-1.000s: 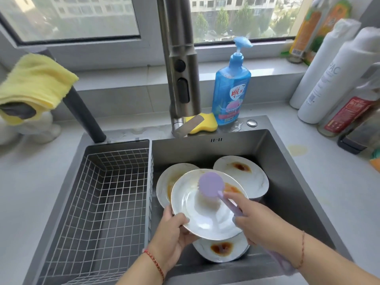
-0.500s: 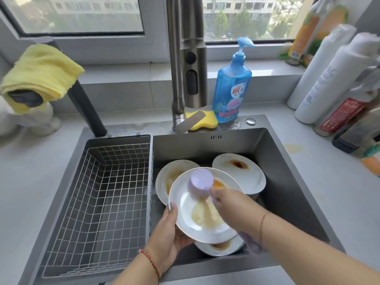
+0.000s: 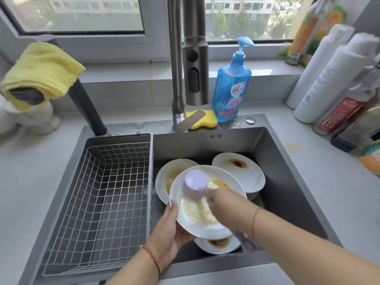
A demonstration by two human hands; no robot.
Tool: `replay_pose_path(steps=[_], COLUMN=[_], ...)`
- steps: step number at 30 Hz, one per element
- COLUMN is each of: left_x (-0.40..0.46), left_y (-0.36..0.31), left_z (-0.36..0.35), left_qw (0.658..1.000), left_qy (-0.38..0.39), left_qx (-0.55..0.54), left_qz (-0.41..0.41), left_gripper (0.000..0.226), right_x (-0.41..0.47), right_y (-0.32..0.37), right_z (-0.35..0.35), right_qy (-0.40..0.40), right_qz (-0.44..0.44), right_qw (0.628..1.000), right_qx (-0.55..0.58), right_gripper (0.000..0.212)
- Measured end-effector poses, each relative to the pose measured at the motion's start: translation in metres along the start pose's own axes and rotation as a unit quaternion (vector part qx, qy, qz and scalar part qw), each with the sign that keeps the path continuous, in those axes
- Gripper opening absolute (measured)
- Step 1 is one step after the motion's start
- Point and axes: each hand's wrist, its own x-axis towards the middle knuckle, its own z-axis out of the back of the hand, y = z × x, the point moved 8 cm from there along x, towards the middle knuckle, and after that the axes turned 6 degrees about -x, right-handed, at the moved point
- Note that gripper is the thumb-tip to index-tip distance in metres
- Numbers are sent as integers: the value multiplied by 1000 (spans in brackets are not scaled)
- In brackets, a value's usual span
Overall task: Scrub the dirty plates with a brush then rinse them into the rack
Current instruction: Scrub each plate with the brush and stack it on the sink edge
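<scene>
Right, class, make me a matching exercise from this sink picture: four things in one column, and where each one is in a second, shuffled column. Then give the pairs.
Things
1. purple brush
2. yellow cloth
3. blue soap bottle
4. wire rack

Places
A. left part of the sink
B. on the plate held by the left hand
C. behind the sink, beside the tap
D. draped over a dark spout at far left

Pairs: 1-B, 2-D, 3-C, 4-A

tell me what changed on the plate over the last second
The brush, gripped by the right hand, moved from the plate's upper middle toward its upper left, smearing the brown sauce into a pale film. The left hand kept holding the plate's left rim. The other plates and the rack stayed as they were.
</scene>
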Motion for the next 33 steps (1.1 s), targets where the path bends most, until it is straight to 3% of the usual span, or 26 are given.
replay_pose_path(steps=[2,6,9,13,18,24,27,33], left_x=[1,2,3,3,4,6,7,4], left_y=[-1,-2,-1,1,1,1,0,-3], left_z=[2,6,7,6,6,7,9,10], left_qw=[1000,1000,1000,1000,1000,1000,1000,1000], left_qy=[-5,-19,-23,-10,-8,-1,-2,-5], left_qx=[-17,-21,-9,17,0,5,8,3], left_qz=[-2,-8,-6,-3,6,0,-6,-15], left_gripper=[46,44,42,44,47,56,55,45], right_x=[3,-31,-51,-24,13,-3,-5,15], right_y=[-22,-45,-17,18,-7,23,23,-17], right_z=[10,-1,-19,-19,4,-23,-17,3], right_qy=[-15,73,115,50,-75,21,18,-16], right_qz=[-25,-12,45,50,-53,-7,-5,-84], right_qw=[999,993,991,997,995,992,990,996], right_qx=[-20,-97,-40,33,39,123,142,20], right_gripper=[32,31,33,32,31,39,38,46])
